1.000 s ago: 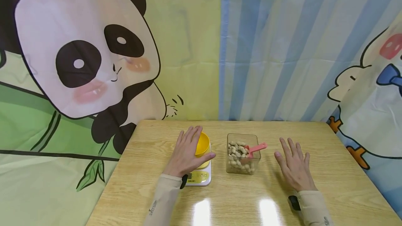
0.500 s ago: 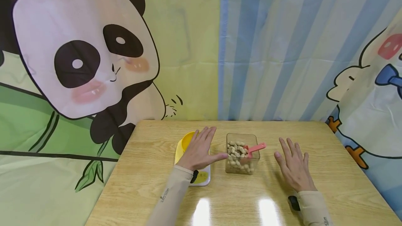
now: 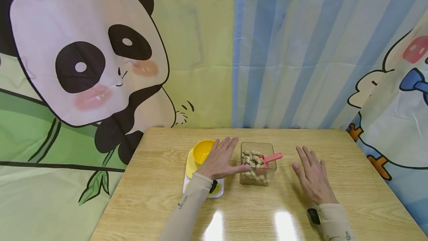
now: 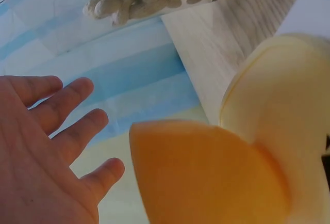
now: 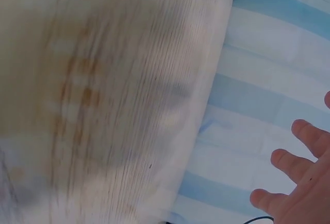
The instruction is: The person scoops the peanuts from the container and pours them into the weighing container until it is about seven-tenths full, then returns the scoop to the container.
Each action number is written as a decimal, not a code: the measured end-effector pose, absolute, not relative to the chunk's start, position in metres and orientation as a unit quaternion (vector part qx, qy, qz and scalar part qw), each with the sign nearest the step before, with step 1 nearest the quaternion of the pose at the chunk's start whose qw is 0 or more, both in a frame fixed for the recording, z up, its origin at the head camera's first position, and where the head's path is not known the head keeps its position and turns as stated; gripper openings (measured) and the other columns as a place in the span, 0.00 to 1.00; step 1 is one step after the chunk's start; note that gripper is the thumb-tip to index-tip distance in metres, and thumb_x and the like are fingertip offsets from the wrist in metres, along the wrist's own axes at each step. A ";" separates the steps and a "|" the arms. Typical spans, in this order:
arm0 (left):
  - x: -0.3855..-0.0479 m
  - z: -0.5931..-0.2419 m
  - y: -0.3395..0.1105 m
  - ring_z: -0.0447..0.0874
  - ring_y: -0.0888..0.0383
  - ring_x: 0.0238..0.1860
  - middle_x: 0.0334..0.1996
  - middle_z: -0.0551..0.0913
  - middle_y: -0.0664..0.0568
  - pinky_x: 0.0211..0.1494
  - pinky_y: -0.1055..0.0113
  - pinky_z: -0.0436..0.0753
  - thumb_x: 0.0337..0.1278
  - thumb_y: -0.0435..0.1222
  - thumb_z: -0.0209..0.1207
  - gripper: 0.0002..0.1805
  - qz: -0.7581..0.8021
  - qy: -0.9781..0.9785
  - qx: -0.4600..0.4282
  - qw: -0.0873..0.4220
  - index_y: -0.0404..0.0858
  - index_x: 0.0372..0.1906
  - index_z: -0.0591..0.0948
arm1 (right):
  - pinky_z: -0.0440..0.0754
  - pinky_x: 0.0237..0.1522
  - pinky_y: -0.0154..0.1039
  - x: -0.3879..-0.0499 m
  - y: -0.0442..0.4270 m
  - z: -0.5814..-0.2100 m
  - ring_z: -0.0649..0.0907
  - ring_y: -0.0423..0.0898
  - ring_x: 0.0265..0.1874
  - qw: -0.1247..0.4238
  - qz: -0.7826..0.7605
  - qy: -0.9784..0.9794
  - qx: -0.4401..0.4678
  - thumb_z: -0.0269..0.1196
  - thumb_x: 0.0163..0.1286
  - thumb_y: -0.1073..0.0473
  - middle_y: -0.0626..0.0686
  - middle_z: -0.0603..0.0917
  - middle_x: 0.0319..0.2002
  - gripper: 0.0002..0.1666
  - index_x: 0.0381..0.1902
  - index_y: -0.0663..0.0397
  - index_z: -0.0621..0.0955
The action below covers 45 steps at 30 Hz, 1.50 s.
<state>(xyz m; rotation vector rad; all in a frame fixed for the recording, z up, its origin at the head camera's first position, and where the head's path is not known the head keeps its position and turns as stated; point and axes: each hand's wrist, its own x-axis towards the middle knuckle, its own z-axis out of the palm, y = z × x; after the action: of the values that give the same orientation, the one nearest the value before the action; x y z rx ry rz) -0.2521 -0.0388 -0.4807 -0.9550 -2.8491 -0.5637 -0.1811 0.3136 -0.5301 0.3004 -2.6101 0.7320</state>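
Observation:
My left hand (image 3: 219, 161) hovers between a yellow bowl (image 3: 202, 152) and a clear square container (image 3: 255, 177), its fingers spread and nothing in its grasp. The bowl stands on a yellow-and-white kitchen scale (image 3: 188, 164), whose front is partly covered by my wrist. Unshelled peanuts (image 3: 251, 159) fill part of the container, and a pink scoop (image 3: 274, 157) leans in them with its handle over the right rim. In the left wrist view the bowl (image 4: 201, 172) is close beside the palm. To the container's right, my right hand (image 3: 313, 177) is held with straight fingers, touching nothing visible.
A light wooden table (image 3: 150, 196) carries everything. Behind it hangs a printed curtain (image 3: 200, 66) with a panda, stripes and a white cartoon figure. The container stands a little right of the scale.
My left hand has moved right, from over the bowl toward the container, uncovering more of the bowl and the scale's left side. The right hand has hardly moved.

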 end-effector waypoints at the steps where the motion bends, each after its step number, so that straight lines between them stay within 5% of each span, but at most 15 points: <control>1: -0.252 -0.482 -0.038 0.48 0.52 0.80 0.80 0.54 0.51 0.81 0.48 0.40 0.49 0.82 0.42 0.64 -0.183 -0.931 -0.313 0.039 0.45 0.83 0.49 | 0.35 0.70 0.76 -0.181 0.314 -0.530 0.50 0.70 0.76 0.206 0.263 -0.936 0.110 0.51 0.82 0.50 0.65 0.55 0.79 0.38 0.83 0.42 0.53; 16: -0.258 -0.482 -0.024 0.49 0.53 0.80 0.80 0.54 0.53 0.81 0.50 0.41 0.49 0.81 0.44 0.64 -0.160 -0.931 -0.326 0.024 0.44 0.83 0.49 | 0.39 0.70 0.76 -0.184 0.326 -0.520 0.53 0.71 0.75 0.180 0.281 -0.932 0.143 0.55 0.79 0.51 0.65 0.56 0.78 0.40 0.82 0.47 0.53; 27: -0.264 -0.477 -0.018 0.64 0.57 0.74 0.75 0.66 0.53 0.79 0.50 0.53 0.43 0.83 0.49 0.66 -0.172 -0.924 -0.341 0.022 0.43 0.80 0.57 | 0.70 0.57 0.73 -0.189 0.318 -0.498 0.70 0.61 0.69 0.055 0.355 -0.920 0.155 0.60 0.77 0.46 0.54 0.71 0.71 0.38 0.79 0.30 0.59; 45: -0.268 -0.476 -0.017 0.67 0.59 0.72 0.74 0.68 0.56 0.79 0.50 0.55 0.38 0.83 0.52 0.66 -0.186 -0.924 -0.335 0.014 0.45 0.79 0.60 | 0.78 0.52 0.63 -0.209 0.294 -0.462 0.80 0.47 0.54 0.069 0.298 -0.926 0.220 0.67 0.70 0.42 0.44 0.81 0.59 0.36 0.74 0.36 0.71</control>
<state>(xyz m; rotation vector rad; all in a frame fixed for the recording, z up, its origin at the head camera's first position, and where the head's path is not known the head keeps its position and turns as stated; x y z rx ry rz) -0.2676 -0.0172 -0.4758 -1.0431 -2.8756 -0.5801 -0.2093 0.2943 -0.4619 0.6612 -2.7890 0.8980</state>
